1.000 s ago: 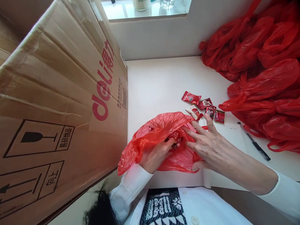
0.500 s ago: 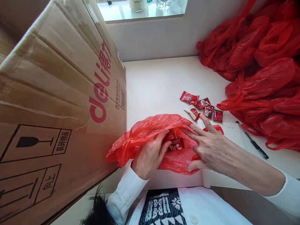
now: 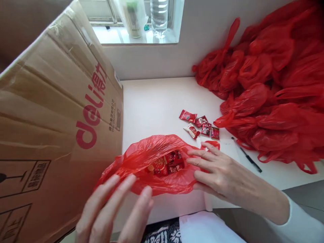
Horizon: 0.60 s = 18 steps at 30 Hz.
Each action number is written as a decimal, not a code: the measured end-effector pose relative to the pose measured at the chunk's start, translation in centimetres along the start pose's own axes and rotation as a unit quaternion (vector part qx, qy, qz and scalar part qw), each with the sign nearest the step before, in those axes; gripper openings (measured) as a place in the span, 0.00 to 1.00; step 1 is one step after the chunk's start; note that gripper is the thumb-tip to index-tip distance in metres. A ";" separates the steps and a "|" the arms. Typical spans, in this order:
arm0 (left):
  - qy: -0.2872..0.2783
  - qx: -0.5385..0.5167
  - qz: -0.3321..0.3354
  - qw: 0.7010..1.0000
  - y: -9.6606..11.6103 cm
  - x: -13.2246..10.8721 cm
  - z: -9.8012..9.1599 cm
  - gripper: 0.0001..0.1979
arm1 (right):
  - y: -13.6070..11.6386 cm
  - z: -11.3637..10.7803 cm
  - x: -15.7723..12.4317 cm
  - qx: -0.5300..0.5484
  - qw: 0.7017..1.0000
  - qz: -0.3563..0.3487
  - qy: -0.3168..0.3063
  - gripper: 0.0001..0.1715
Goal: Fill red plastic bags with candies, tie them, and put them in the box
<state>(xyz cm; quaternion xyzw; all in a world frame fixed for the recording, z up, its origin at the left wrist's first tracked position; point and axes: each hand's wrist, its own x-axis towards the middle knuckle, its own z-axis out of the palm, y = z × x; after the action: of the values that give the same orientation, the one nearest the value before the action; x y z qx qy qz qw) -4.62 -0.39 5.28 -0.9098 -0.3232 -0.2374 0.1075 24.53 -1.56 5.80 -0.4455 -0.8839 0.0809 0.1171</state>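
A red plastic bag [image 3: 154, 145] lies at the table's front edge with its mouth spread, and several small wrapped sweets [image 3: 165, 163] show inside. My left hand [image 3: 113, 212] is raised in front of the bag's left end, close to the camera; its fingers are apart and hold nothing. At the other end, my right hand [image 3: 220, 172] rests its spread fingers against the rim of the bag. Beyond the bag, several loose wrapped sweets [image 3: 199, 125] lie on the white tabletop.
A large cardboard box [image 3: 101, 141] stands along the left side. Filled red bags [image 3: 273, 101] are heaped at the right, beside a black pen [image 3: 246, 155] and paper [image 3: 229, 146]. On the window sill stand a clear bottle [image 3: 159, 18] and a bagged cup [image 3: 134, 22].
My left hand has come out of the bag and drawn back toward the camera, empty. More sweets show in the bag. The view has tilted up, revealing more of the window.
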 end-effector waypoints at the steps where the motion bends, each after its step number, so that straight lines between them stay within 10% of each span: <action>1: 0.004 0.023 -0.042 0.999 0.0 0.6 0.9 0.37 | -0.3 0.0 -0.3 0.021 1.000 0.011 -0.003 0.10; 4: -0.054 0.053 -0.161 0.984 0.0 2.3 3.3 0.40 | -1.0 0.6 -1.4 0.096 0.994 0.043 -0.009 0.10; 9: -0.183 0.056 -0.176 0.966 -1.0 2.6 4.4 0.25 | -0.3 1.1 -3.3 0.189 0.977 0.086 0.053 0.09; 18: -0.173 -0.108 -0.345 0.916 -1.5 4.5 3.5 0.13 | 6.7 2.9 -3.0 0.136 0.904 0.352 0.200 0.11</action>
<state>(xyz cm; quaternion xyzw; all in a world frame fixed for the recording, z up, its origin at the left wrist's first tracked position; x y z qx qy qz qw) -1.26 4.44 4.53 -0.7746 -0.6030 -0.1324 -0.1374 30.62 -0.10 0.98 -0.7142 -0.6080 0.1450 0.3150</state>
